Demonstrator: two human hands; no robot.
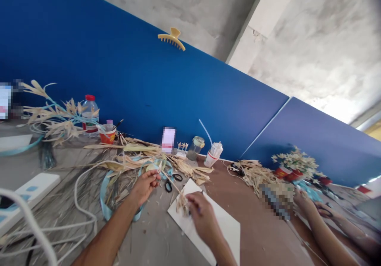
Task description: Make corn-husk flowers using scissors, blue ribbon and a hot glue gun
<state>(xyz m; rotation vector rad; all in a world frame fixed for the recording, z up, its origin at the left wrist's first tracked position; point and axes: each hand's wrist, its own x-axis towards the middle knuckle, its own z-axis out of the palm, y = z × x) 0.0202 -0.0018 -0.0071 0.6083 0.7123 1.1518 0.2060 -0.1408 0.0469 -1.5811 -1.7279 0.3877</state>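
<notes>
My left hand (145,185) is closed in a pinch on a thin pale stick (168,178) that slants down to the right, close to a heap of dried husk strips (143,161). My right hand (201,216) is curled over a white sheet of paper (222,226), its fingers closed on a small tuft of dried husk pieces (181,204). Black-handled scissors (172,181) lie between the two hands.
A blue partition (133,79) runs behind the table, with a yellow hair claw (172,39) on its top edge. A water bottle (90,113), red cup (107,135), jar (195,148) and lidded cup with straw (212,154) stand along it. Another person's arms (324,226) work at right.
</notes>
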